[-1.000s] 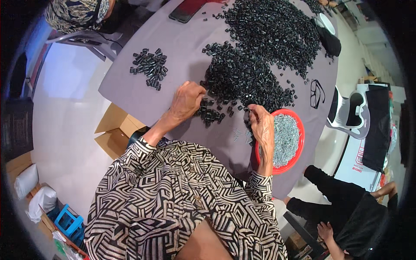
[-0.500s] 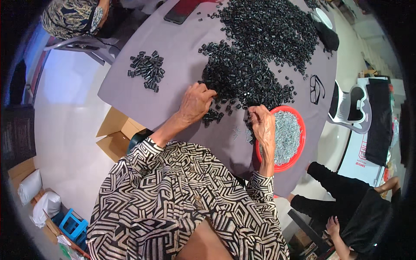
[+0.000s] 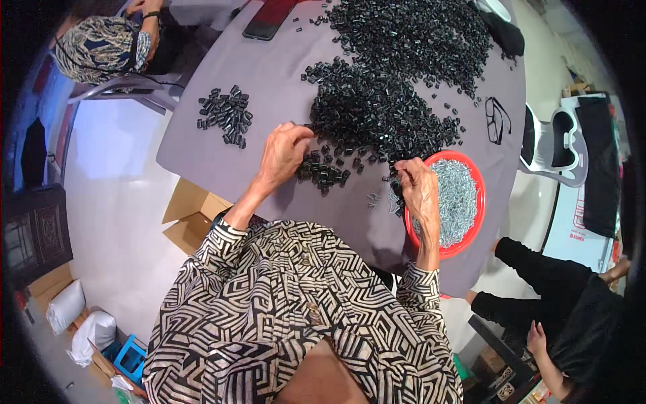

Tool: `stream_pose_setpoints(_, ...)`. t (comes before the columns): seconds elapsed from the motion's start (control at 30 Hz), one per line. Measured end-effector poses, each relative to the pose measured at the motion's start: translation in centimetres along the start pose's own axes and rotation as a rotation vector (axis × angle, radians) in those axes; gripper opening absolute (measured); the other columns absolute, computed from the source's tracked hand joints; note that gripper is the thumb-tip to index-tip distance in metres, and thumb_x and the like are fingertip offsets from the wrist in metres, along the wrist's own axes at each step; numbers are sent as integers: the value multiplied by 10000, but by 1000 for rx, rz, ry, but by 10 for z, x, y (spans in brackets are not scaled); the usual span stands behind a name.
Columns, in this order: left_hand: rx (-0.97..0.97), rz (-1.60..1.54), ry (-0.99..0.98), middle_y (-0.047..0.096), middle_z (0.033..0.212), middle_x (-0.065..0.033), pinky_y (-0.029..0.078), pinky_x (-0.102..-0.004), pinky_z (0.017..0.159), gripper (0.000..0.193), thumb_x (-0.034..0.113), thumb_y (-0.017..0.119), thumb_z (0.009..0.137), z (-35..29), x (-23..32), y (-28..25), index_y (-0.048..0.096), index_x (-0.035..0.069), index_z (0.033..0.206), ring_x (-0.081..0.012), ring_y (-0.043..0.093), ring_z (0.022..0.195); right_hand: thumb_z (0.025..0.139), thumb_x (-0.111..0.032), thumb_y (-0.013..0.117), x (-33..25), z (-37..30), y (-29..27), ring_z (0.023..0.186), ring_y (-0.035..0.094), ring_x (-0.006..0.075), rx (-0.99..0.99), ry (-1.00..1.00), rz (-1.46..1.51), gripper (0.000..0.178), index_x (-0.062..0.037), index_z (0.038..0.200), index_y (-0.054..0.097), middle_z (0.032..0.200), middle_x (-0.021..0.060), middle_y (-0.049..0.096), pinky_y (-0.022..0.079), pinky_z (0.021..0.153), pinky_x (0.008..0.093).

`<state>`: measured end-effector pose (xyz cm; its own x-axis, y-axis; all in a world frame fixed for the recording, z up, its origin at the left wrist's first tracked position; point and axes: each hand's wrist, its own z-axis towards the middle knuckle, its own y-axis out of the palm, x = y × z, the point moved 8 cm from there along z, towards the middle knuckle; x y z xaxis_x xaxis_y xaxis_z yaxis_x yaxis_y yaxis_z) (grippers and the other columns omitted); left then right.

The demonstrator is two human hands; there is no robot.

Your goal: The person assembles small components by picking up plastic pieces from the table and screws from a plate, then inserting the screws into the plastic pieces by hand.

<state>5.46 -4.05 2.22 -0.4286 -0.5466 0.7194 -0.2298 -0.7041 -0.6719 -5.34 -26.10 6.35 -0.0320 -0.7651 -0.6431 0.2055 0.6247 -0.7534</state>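
A big heap of small black cylindrical pieces (image 3: pixel 373 111) spreads over the grey-covered table. My left hand (image 3: pixel 284 156) hovers at the heap's near left edge, thumb and fingers pinched together; whatever is between them is too small to make out. At the heap's near right edge, my right hand (image 3: pixel 420 188) is also closed in a pinch, with dark pieces at its fingertips that I cannot separate from those behind. Under and beside that wrist stands a red round basin (image 3: pixel 480 202) full of silvery metal pins (image 3: pixel 457 195). Several loose pins (image 3: pixel 373 199) lie left of it.
A smaller group of black pieces (image 3: pixel 227 114) lies at the table's left. A phone (image 3: pixel 268 21) and eyeglasses (image 3: pixel 496 121) rest on the cloth (image 3: pixel 336 222). An open cardboard box (image 3: pixel 192 219) stands below the left edge. Other people sit at far left and lower right.
My left hand has drawn slightly back and left from the heap's edge, still pinched. My right hand stays by the basin. The whole view has shifted a little.
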Motion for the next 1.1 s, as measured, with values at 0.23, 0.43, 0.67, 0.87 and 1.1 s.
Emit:
stream_pose_setpoints(0.23, 15, -6, 91, 551, 716, -107, 421, -353, 671, 118, 112, 609, 731, 1, 23, 15, 622, 30, 815, -272, 527, 721, 738, 25, 539, 4, -1, -1, 577, 516, 249, 23, 3, 29, 99, 7, 817, 595, 675, 118, 522, 411, 549, 323)
stream_pose_setpoints(0.43, 74, 189, 186, 508, 755, -81, 398, -360, 674, 159, 109, 638, 689, 6, 41, 31, 588, 77, 836, -253, 494, 761, 738, 25, 537, 6, -3, -5, 595, 528, 255, 19, 31, 38, 100, 9, 820, 594, 686, 123, 528, 417, 563, 329)
stream_pose_setpoints(0.67, 89, 224, 227, 492, 749, -69, 393, -357, 655, 176, 106, 638, 684, 12, 37, 42, 570, 80, 844, -246, 488, 757, 744, 17, 533, 9, -5, -10, 608, 532, 274, 16, 42, 10, 88, 21, 814, 587, 688, 131, 527, 419, 574, 337)
stream_pose_setpoints(0.87, -15, 150, 293, 503, 738, -83, 419, -339, 618, 135, 90, 625, 697, -1, 41, 37, 591, 60, 824, -250, 509, 712, 748, 8, 533, 7, -3, -5, 599, 527, 251, 4, 49, 15, 89, 16, 815, 592, 673, 120, 526, 415, 565, 327)
stream_pose_setpoints(1.1, -232, -753, -365, 592, 813, -23, 442, -211, 600, 138, 95, 607, 800, 0, 3, 42, 605, 4, 905, -89, 544, 669, 732, 29, 536, -6, 5, 0, 593, 526, 198, -15, 78, 127, 130, 4, 836, 608, 669, 98, 526, 415, 562, 286)
